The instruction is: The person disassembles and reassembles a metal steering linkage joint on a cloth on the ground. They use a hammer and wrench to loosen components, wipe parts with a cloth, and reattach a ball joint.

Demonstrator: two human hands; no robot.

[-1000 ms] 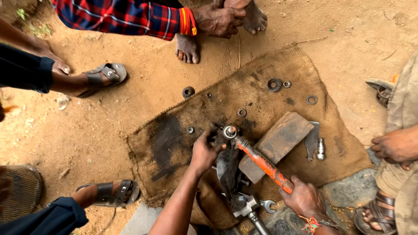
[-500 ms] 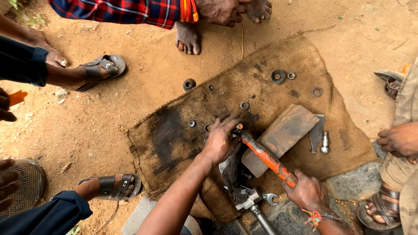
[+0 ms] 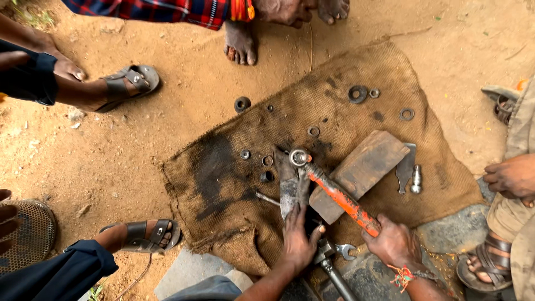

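Note:
My right hand [image 3: 394, 242] grips the lower end of an orange-handled tool [image 3: 340, 198] whose round metal head [image 3: 299, 158] rests on a greasy burlap sack [image 3: 345, 117]. My left hand [image 3: 298, 239] presses down on a dark metal part [image 3: 291, 187] just left of the tool, near its lower end. A wooden block [image 3: 370, 161] lies under the orange handle. A thin metal rod [image 3: 267, 198] sticks out to the left of the dark part.
Several washers, rings and nuts [image 3: 358, 93] lie scattered on the sack. A small metal plate [image 3: 405, 166] and a bolt [image 3: 416, 179] lie right of the block. A spanner [image 3: 346, 252] lies near my hands. Other people's sandalled feet [image 3: 131, 81] and hands [image 3: 510, 175] surround the sack on sandy ground.
My left hand has slid back from the tool's round head down to the lower end of the dark metal part. The right hand stays on the orange handle.

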